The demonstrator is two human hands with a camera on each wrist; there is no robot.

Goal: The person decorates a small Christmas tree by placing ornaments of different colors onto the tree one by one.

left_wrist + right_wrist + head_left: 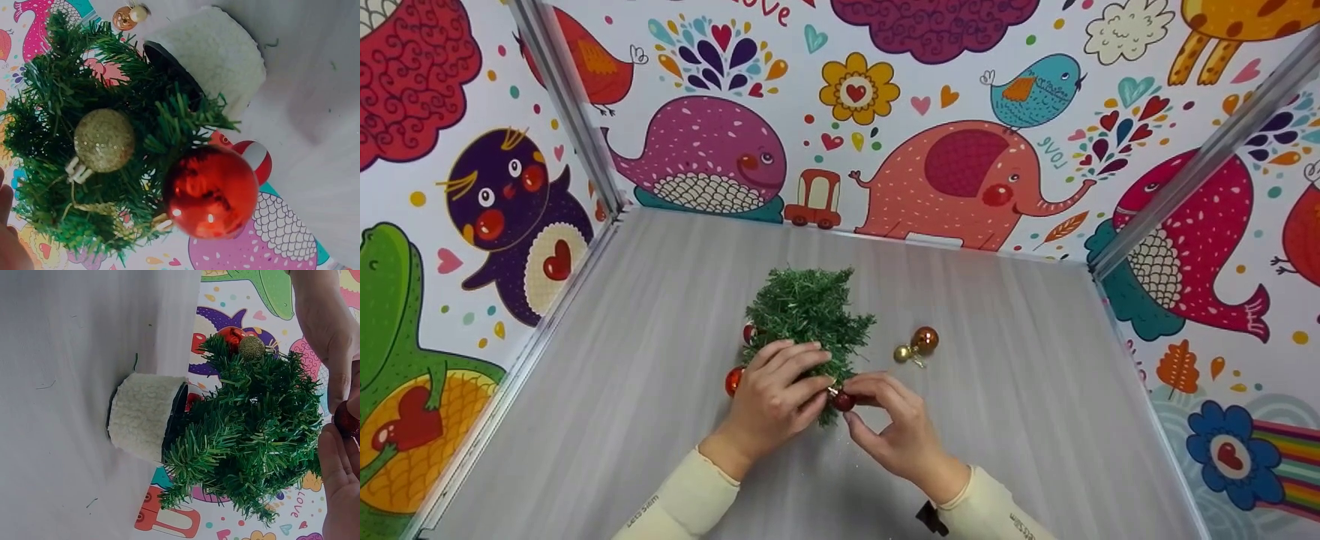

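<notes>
Pinching a dark red bauble [844, 401] between thumb and fingers, my right hand [896, 431] is working at the near right side of a small green tree [810, 304]. That bauble is sitting right against the needles, with its pale cap pointing left toward my other hand. My left hand [780, 394] is reaching over the near left side of the tree, its fingers bending across the branches and its thumb and forefinger meeting beside the cap. Whether those two fingertips are pinching a twig or the cap itself, I cannot tell.

The tree is standing upright around the middle of the grey table [997, 442], its pot wearing a white fleecy cover [143, 416]. On its left side a shiny red bauble [733, 381] is hanging, with a glittery gold bauble [105, 140] close by it among the needles. A red-and-white bauble [749, 332] is showing at the left edge too, farther from me than the shiny one.

To the right of the tree, apart from it, a copper-coloured bauble [925, 340] and a smaller gold bauble [902, 353] are lying close together on the table. Cream sleeves [690, 491] are covering my forearms, and along the far edge a printed wall [915, 97] is rising with a whale and an elephant on it.
</notes>
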